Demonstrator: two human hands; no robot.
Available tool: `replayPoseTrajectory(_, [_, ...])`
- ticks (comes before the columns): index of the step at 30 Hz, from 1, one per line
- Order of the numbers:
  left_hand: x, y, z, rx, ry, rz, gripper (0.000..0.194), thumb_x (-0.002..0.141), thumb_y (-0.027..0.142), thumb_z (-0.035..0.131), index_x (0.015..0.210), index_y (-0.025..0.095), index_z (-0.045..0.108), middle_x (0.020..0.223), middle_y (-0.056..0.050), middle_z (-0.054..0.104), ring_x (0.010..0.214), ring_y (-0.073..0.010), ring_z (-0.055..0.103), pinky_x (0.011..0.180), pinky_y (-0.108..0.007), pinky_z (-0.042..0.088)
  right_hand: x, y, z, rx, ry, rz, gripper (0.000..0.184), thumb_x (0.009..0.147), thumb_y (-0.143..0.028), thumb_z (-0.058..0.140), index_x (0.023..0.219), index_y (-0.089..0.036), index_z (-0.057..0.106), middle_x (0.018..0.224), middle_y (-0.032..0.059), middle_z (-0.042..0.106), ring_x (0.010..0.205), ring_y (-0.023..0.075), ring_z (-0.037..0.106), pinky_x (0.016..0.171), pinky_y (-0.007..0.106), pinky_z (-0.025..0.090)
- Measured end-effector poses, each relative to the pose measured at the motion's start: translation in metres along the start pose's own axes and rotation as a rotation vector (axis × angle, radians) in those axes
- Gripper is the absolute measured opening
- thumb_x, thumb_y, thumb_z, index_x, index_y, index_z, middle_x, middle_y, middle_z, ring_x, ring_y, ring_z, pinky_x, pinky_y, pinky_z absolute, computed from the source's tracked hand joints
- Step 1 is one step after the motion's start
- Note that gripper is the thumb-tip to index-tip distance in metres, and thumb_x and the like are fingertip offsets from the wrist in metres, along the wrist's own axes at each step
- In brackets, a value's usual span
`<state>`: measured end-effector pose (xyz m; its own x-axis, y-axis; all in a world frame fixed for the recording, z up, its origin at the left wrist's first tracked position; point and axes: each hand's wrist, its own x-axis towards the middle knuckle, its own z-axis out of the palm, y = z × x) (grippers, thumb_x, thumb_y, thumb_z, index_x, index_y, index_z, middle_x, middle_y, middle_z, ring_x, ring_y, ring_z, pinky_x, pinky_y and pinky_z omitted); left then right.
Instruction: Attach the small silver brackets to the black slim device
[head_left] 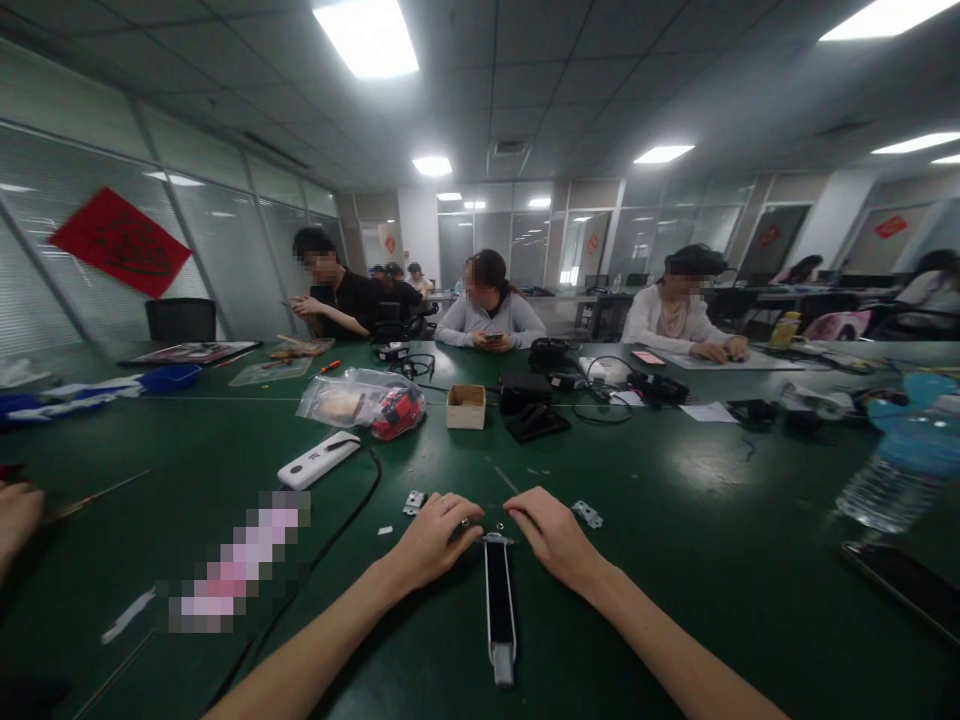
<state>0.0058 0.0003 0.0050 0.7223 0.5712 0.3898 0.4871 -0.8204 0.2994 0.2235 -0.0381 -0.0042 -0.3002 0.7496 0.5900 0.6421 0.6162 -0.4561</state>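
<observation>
Far over at 9 o'clock, someone else's hand (16,515) is resting on the green table (712,610) beside a thin metal rod (97,497). Nearer me, a pixelated pink object (240,565) is too blurred to name, and a black cable (352,510) is curving away from a white power bank (319,460) at 10 o'clock. Beyond it, at 11 o'clock, a clear plastic bag (360,405) is holding something red, and a small cardboard box (466,405) is sitting at 12 o'clock.

My left hand (435,535) is lying low on the table with its fingers together, reaching toward a tiny metal eyelet (480,525); I cannot tell whether the tips are catching it. A small left metal bracket (413,503) is resting at 11 o'clock from that hand. Between my hands, a long black strap (499,605) is stretching toward 6 o'clock, its metal end-piece (498,538) just below my fingertips.

My right hand (555,535) is lying open, pinching nothing, and a matching right metal bracket (587,514) is sitting at 2 o'clock from it. Both brackets are lying loose, well clear of the strap, and I am seeing nothing fastened on. A water bottle (892,480) is lying at 3 o'clock, and a phone (911,590) at 4 o'clock.
</observation>
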Motion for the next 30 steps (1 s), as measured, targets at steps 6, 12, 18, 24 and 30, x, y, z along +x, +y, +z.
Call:
replayPoseTrajectory(6, [-0.002, 0.006, 0.006, -0.029, 0.057, 0.068, 0.013, 0.092, 0.026, 0.05, 0.1, 0.018, 0.055, 0.095, -0.005, 0.064, 0.086, -0.0178, 0.056, 0.078, -0.031, 0.04, -0.002, -0.015, 0.008, 0.072, -0.01, -0.064, 0.021, 0.093, -0.024, 0.042, 0.095, -0.017, 0.062, 0.087, 0.0072, 0.064, 0.082, 0.0176, 0.058, 0.074, 0.031, 0.049])
replayPoseTrajectory(12, [-0.003, 0.003, 0.013, -0.087, 0.076, 0.02, 0.009, 0.09, 0.023, 0.05, 0.092, 0.019, 0.058, 0.087, -0.004, 0.064, 0.082, -0.0166, 0.057, 0.077, -0.029, 0.042, -0.003, -0.018, 0.011, 0.117, -0.044, -0.051, 0.02, 0.093, -0.025, 0.045, 0.097, -0.017, 0.064, 0.089, 0.0064, 0.066, 0.082, 0.0168, 0.06, 0.074, 0.03, 0.049])
replayPoseTrajectory(18, [-0.001, 0.003, 0.011, -0.155, 0.07, -0.047, 0.008, 0.084, 0.016, 0.049, 0.085, 0.017, 0.057, 0.078, -0.001, 0.061, 0.07, -0.0133, 0.055, 0.067, -0.024, 0.042, -0.002, -0.017, 0.001, 0.067, -0.104, 0.008, 0.02, 0.091, -0.024, 0.047, 0.099, -0.018, 0.064, 0.092, 0.0065, 0.067, 0.086, 0.0179, 0.06, 0.078, 0.032, 0.047])
replayPoseTrajectory(24, [0.001, -0.001, 0.009, -0.035, -0.011, -0.184, 0.01, 0.082, 0.018, 0.046, 0.074, 0.017, 0.053, 0.068, -0.001, 0.058, 0.062, -0.014, 0.053, 0.058, -0.023, 0.038, -0.005, -0.011, -0.02, -0.08, -0.296, 0.12, 0.021, 0.088, -0.029, 0.049, 0.097, -0.017, 0.064, 0.093, 0.0057, 0.065, 0.084, 0.0175, 0.057, 0.076, 0.032, 0.045])
replayPoseTrajectory(30, [-0.001, -0.004, 0.009, 0.092, -0.115, -0.165, 0.008, 0.078, 0.017, 0.046, 0.073, 0.018, 0.052, 0.067, 0.0, 0.058, 0.062, -0.0149, 0.054, 0.058, -0.024, 0.035, -0.005, -0.014, -0.02, -0.148, -0.412, 0.152, 0.024, 0.088, -0.031, 0.047, 0.095, -0.017, 0.065, 0.091, 0.0056, 0.064, 0.083, 0.0171, 0.055, 0.077, 0.031, 0.043])
